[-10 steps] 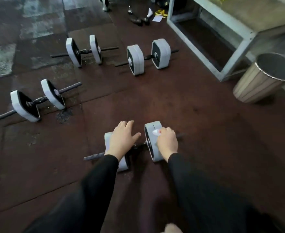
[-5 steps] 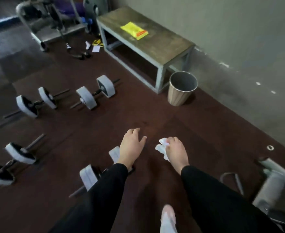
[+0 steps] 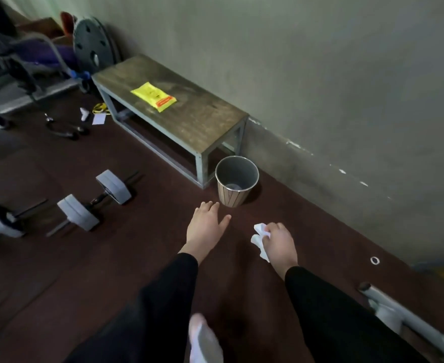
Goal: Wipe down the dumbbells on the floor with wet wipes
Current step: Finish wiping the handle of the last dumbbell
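Wipe: I have the crumpled white wet wipe (image 3: 260, 238) pinched in my right hand (image 3: 278, 242), held above the dark red rubber floor (image 3: 142, 258), short of the bin.
Wipe handling: I judge it soft, limp and light; a bunched pinch suits it, and I'd expect it to drop straight if let go.
Dumbbells: the nearest grey square-plated dumbbell with a dark threaded bar (image 3: 95, 199) lies on the floor well to my left; a second grey dumbbell (image 3: 2, 220) lies beyond it at the left edge, partly cut off.
Dumbbell handling: I judge them heavy, stiff and hard; the bar between the plates is where I'd hold, and the flat plate sides should stop rolling.
Left hand: my left hand (image 3: 206, 227) is flat, fingers spread and straight, holding nothing, palm down over the floor.
Bin: a round striped waste bin with a metal rim (image 3: 236, 180) stands just ahead of both hands, beside the counter's leg; something pale lies at its bottom.
Counter: the low wooden-topped counter on a grey metal frame (image 3: 202, 121) carries a yellow wet-wipe packet (image 3: 153, 96).
Open room: bare floor lies between my hands and the dumbbells; the wall (image 3: 320, 74) closes the right side, and a pale metal frame (image 3: 388, 305) intrudes low right.
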Action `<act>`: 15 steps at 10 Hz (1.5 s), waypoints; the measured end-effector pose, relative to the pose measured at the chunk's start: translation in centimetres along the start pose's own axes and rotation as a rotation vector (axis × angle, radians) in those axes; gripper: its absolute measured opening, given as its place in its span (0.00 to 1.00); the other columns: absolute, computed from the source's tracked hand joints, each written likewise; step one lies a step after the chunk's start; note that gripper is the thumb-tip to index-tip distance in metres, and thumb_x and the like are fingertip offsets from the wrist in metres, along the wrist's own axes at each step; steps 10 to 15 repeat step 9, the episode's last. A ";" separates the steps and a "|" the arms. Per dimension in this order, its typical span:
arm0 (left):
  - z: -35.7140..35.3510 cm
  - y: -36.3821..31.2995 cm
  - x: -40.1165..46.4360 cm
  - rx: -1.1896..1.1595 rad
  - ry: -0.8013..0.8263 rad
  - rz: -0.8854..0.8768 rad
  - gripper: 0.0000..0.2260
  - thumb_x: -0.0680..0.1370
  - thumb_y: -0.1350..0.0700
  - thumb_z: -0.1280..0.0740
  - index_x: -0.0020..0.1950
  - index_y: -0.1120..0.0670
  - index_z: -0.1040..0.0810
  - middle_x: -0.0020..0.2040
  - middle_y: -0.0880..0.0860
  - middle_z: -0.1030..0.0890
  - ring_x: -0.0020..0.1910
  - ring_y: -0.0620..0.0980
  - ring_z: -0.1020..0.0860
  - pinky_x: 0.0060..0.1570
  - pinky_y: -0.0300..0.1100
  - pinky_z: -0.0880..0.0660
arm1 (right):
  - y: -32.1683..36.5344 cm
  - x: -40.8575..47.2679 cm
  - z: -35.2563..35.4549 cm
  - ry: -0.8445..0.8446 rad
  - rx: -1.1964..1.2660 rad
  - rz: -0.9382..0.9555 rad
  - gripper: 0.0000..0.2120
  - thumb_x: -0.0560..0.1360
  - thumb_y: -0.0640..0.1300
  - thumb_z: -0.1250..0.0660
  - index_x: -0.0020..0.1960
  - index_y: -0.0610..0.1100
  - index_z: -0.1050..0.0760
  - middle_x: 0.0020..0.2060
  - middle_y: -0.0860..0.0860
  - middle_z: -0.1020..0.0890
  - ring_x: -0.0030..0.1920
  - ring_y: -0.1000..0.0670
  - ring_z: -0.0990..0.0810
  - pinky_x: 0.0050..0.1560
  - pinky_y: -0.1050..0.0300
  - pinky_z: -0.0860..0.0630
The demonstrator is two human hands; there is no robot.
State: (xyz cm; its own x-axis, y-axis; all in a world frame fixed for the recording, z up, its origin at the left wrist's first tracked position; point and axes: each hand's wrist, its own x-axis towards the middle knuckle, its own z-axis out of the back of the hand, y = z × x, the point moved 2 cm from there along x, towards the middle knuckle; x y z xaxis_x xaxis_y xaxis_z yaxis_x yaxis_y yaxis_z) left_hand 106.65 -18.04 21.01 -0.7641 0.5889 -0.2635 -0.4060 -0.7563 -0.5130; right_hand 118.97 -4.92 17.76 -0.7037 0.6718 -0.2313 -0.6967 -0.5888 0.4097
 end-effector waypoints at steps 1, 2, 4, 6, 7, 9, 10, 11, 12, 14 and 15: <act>2.2 -0.6 6.0 0.032 -0.009 -0.020 0.24 0.80 0.47 0.43 0.73 0.58 0.39 0.74 0.56 0.37 0.75 0.53 0.45 0.73 0.44 0.49 | 1.9 5.7 1.4 -0.020 0.014 -0.017 0.13 0.78 0.37 0.42 0.60 0.38 0.28 0.58 0.41 0.26 0.59 0.42 0.27 0.57 0.53 0.31; 4.2 -1.4 12.3 0.069 0.006 -0.037 0.23 0.80 0.49 0.42 0.72 0.57 0.37 0.73 0.55 0.35 0.74 0.53 0.42 0.72 0.45 0.45 | 3.7 11.7 2.4 -0.018 -0.011 -0.016 0.10 0.77 0.37 0.42 0.56 0.36 0.26 0.53 0.42 0.24 0.55 0.44 0.25 0.54 0.55 0.30; 5.6 -3.0 23.5 0.117 0.085 -0.046 0.24 0.79 0.47 0.41 0.72 0.57 0.37 0.72 0.55 0.35 0.73 0.53 0.40 0.71 0.47 0.40 | 6.6 21.6 4.1 0.075 0.033 0.007 0.07 0.63 0.35 0.25 0.38 0.37 0.22 0.36 0.43 0.21 0.39 0.44 0.22 0.38 0.57 0.26; 5.6 -5.1 35.6 0.141 0.128 -0.062 0.23 0.80 0.48 0.42 0.71 0.58 0.36 0.71 0.56 0.34 0.72 0.54 0.39 0.70 0.46 0.40 | 6.0 33.3 2.7 0.073 0.201 -0.155 0.16 0.77 0.35 0.41 0.64 0.37 0.30 0.62 0.40 0.28 0.62 0.42 0.29 0.61 0.54 0.33; 5.6 -6.2 41.1 0.143 0.088 -0.104 0.18 0.81 0.53 0.45 0.68 0.60 0.31 0.68 0.56 0.30 0.69 0.55 0.35 0.69 0.46 0.40 | 5.9 38.6 1.7 0.062 0.225 -0.180 0.14 0.77 0.37 0.41 0.62 0.38 0.28 0.60 0.42 0.26 0.60 0.45 0.27 0.58 0.60 0.33; 4.5 -5.8 47.9 0.127 0.112 -0.075 0.15 0.82 0.56 0.49 0.62 0.59 0.27 0.63 0.56 0.26 0.65 0.54 0.31 0.66 0.45 0.36 | 5.3 44.1 -0.3 0.168 0.292 -0.244 0.09 0.77 0.35 0.43 0.51 0.45 0.26 0.51 0.48 0.24 0.51 0.51 0.25 0.45 0.70 0.34; 4.5 -5.8 47.9 0.127 0.112 -0.075 0.15 0.82 0.56 0.49 0.62 0.59 0.27 0.63 0.56 0.26 0.65 0.54 0.31 0.66 0.45 0.36 | 5.3 44.1 -0.3 0.168 0.292 -0.244 0.09 0.77 0.35 0.43 0.51 0.45 0.26 0.51 0.48 0.24 0.51 0.51 0.25 0.45 0.70 0.34; 4.5 -5.8 47.9 0.127 0.112 -0.075 0.15 0.82 0.56 0.49 0.62 0.59 0.27 0.63 0.56 0.26 0.65 0.54 0.31 0.66 0.45 0.36 | 5.3 44.1 -0.3 0.168 0.292 -0.244 0.09 0.77 0.35 0.43 0.51 0.45 0.26 0.51 0.48 0.24 0.51 0.51 0.25 0.45 0.70 0.34; 4.5 -5.8 47.9 0.127 0.112 -0.075 0.15 0.82 0.56 0.49 0.62 0.59 0.27 0.63 0.56 0.26 0.65 0.54 0.31 0.66 0.45 0.36 | 5.3 44.1 -0.3 0.168 0.292 -0.244 0.09 0.77 0.35 0.43 0.51 0.45 0.26 0.51 0.48 0.24 0.51 0.51 0.25 0.45 0.70 0.34; 4.5 -5.8 47.9 0.127 0.112 -0.075 0.15 0.82 0.56 0.49 0.62 0.59 0.27 0.63 0.56 0.26 0.65 0.54 0.31 0.66 0.45 0.36 | 5.3 44.1 -0.3 0.168 0.292 -0.244 0.09 0.77 0.35 0.43 0.51 0.45 0.26 0.51 0.48 0.24 0.51 0.51 0.25 0.45 0.70 0.34; 4.5 -5.8 47.9 0.127 0.112 -0.075 0.15 0.82 0.56 0.49 0.62 0.59 0.27 0.63 0.56 0.26 0.65 0.54 0.31 0.66 0.45 0.36 | 5.3 44.1 -0.3 0.168 0.292 -0.244 0.09 0.77 0.35 0.43 0.51 0.45 0.26 0.51 0.48 0.24 0.51 0.51 0.25 0.45 0.70 0.34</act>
